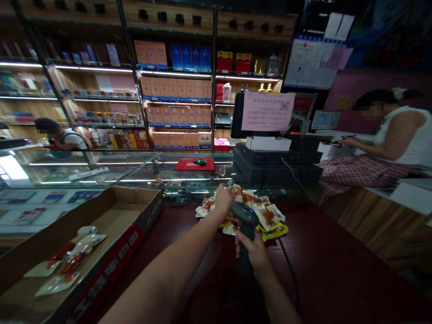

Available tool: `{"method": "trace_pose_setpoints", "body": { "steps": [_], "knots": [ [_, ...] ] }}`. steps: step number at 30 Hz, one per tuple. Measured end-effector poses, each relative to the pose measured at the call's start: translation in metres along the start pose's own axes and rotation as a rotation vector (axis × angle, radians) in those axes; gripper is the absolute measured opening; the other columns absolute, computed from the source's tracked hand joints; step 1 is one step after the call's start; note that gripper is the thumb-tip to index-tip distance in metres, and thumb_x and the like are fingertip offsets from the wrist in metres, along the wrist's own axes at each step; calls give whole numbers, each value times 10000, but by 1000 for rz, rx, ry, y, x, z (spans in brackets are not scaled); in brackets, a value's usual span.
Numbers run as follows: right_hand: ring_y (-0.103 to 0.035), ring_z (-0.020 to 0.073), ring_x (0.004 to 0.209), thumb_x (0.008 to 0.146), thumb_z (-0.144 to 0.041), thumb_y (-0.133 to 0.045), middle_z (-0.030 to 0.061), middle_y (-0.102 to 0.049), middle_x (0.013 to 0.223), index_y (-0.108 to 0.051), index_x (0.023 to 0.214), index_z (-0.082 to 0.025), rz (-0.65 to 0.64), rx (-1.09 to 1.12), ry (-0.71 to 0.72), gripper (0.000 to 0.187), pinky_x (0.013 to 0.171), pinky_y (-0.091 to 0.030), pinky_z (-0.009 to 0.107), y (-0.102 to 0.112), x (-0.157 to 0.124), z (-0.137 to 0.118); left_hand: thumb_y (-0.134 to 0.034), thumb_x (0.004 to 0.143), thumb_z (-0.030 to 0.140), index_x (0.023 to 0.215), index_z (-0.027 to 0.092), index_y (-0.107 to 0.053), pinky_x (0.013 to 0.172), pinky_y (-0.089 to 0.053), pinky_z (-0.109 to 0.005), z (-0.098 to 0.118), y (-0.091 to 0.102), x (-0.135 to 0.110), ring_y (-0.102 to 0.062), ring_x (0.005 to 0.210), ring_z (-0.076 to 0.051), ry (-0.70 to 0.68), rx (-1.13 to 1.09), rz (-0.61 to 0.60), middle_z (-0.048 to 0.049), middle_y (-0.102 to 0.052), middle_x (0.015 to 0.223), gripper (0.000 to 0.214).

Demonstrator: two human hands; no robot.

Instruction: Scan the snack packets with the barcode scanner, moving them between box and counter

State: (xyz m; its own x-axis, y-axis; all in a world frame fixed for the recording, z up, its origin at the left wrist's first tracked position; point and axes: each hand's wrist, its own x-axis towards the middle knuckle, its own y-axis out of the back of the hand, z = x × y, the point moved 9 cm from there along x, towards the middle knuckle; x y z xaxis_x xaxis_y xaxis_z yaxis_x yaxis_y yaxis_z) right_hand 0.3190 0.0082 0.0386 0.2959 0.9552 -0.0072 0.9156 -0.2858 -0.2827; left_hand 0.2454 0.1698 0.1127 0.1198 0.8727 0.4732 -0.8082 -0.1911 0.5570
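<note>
My right hand (254, 252) is wrapped round the handle of a dark barcode scanner (245, 216), with a small blue light on its head. The scanner stands upright over the near edge of a pile of sealed snack packets (268, 213); they are clear and white, with reddish-brown pieces inside. My left hand (225, 199) reaches to the left part of this pile, its fingers curled down at the packets. What lies between its fingertips is hidden. A yellow packet (275, 231) lies at the pile's right front. The scanner's cable (290, 265) runs along the tabletop at right.
An open cardboard box (135, 225) with a few similar packets (76, 254) stands at left. Behind the pile are a glass counter (141, 168), a red mat (182, 164) with a mouse (200, 161), and a monitor (238, 117). One person (401, 135) sits at right, another (69, 137) at far left.
</note>
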Motion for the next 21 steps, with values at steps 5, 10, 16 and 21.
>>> {"method": "trace_pose_setpoints", "body": {
  "steps": [5, 10, 16, 21],
  "knots": [
    [-488, 101, 355, 570, -501, -767, -56, -555, 487, -509, 721, -193, -87, -31, -18, 429, 339, -424, 214, -34, -9, 4, -576, 787, 282, 1034, 188, -676, 1020, -311, -303, -25, 69, 6, -416, 1208, -235, 31, 244, -4, -118, -460, 1252, 282],
    [-496, 106, 355, 593, -495, -754, -46, -562, 495, -496, 681, -193, -215, -101, -34, 406, 343, -431, 226, -83, -14, 20, -614, 756, 300, 933, 153, -681, 1001, -326, -287, -83, 175, 11, -441, 1193, -232, 150, 384, 76, -137, -491, 1194, 240],
    [-487, 113, 352, 630, -473, -729, -56, -537, 454, -493, 719, -196, -365, -174, -42, 374, 351, -415, 231, -136, -24, 30, -745, 522, 118, 534, 160, -594, 911, -419, -352, -212, 327, -35, -595, 990, -285, 616, 226, 204, -104, -638, 757, 157],
    [-484, 128, 348, 587, -471, -749, -49, -542, 455, -491, 718, -205, -414, -223, -64, 393, 352, -415, 252, -162, -22, 39, -803, 449, 200, 453, 178, -503, 700, -501, -449, -283, 407, -101, -642, 797, -368, 807, 155, 321, -98, -574, 512, 301]
  ]
}}
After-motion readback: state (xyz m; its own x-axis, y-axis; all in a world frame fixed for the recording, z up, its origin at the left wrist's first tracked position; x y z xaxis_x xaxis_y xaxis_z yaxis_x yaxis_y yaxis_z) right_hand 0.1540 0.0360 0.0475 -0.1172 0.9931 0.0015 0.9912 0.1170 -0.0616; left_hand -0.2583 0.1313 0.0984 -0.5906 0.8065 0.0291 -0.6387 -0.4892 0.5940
